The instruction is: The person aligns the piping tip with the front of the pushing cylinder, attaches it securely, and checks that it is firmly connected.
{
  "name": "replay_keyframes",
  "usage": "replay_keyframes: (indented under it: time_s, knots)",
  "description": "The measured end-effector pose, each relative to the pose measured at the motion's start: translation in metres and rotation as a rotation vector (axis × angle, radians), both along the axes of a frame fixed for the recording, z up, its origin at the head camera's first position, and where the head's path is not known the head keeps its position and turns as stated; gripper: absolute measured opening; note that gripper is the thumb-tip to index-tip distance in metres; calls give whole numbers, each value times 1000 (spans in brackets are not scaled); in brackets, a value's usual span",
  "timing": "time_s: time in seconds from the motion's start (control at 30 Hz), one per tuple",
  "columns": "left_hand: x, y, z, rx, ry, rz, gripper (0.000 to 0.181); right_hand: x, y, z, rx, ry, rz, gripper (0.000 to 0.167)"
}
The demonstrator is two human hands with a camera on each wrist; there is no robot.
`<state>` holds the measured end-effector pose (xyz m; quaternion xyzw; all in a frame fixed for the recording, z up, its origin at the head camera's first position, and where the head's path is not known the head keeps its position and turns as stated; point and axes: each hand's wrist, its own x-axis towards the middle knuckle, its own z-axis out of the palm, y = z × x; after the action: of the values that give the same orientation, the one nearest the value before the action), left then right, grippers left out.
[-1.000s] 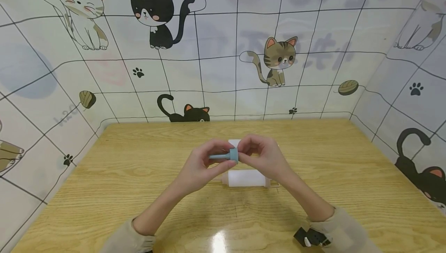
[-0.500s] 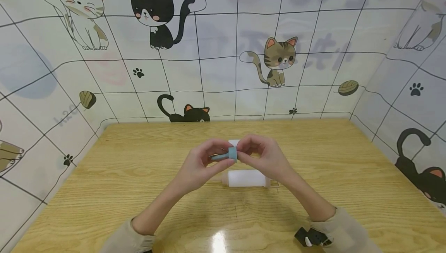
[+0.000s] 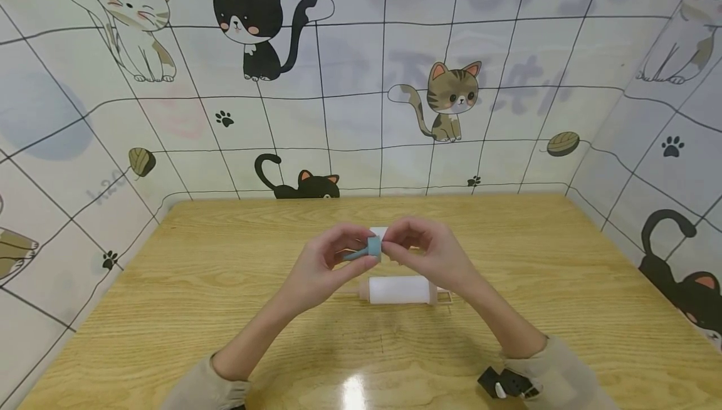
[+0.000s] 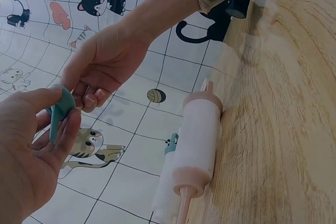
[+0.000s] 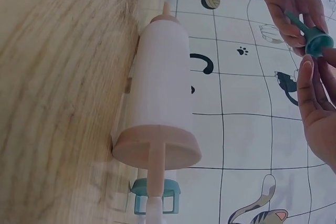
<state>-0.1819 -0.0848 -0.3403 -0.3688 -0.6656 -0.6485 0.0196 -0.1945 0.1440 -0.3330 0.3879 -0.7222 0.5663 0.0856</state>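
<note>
My left hand (image 3: 327, 266) pinches a teal nozzle cap (image 3: 374, 247) by its wide base, above the table. The cap's narrow spout points left, and the right wrist view shows its hollow opening (image 5: 320, 44). My right hand (image 3: 431, 253) meets the cap's open side with curled fingertips at the rim. Below the hands, a white tube with pink ends (image 3: 399, 289) lies on the table. It has a thin pink spout on the left and a loop handle on the right. Behind it is a second white tube (image 4: 167, 182) with a teal end (image 4: 171, 144), mostly hidden in the head view.
The wooden table (image 3: 254, 347) runs back to a white sheet (image 3: 361, 115) printed with cats and a grid. Sheet sides rise at left and right. A black strap device (image 3: 504, 383) sits at the right sleeve.
The cap has shifted slightly left and its spout has tilted down at the left. Both hands stay close together at nearly the same place; the tubes have not moved.
</note>
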Motion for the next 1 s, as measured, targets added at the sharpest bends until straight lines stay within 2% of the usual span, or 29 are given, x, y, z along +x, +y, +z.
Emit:
replay_keyframes:
  time_s: [0.37, 0.77, 1.0]
  knots:
    - [-3, -3, -1, -16, 8, 36, 32, -5, 13, 5, 64, 37, -89, 11]
    - [-5, -3, -4, -31, 0, 57, 31, -21, 28, 2, 159, -11, -159, 9]
    - [-5, -3, -4, -29, -5, 53, 32, -34, 37, -3, 204, 0, -171, 12]
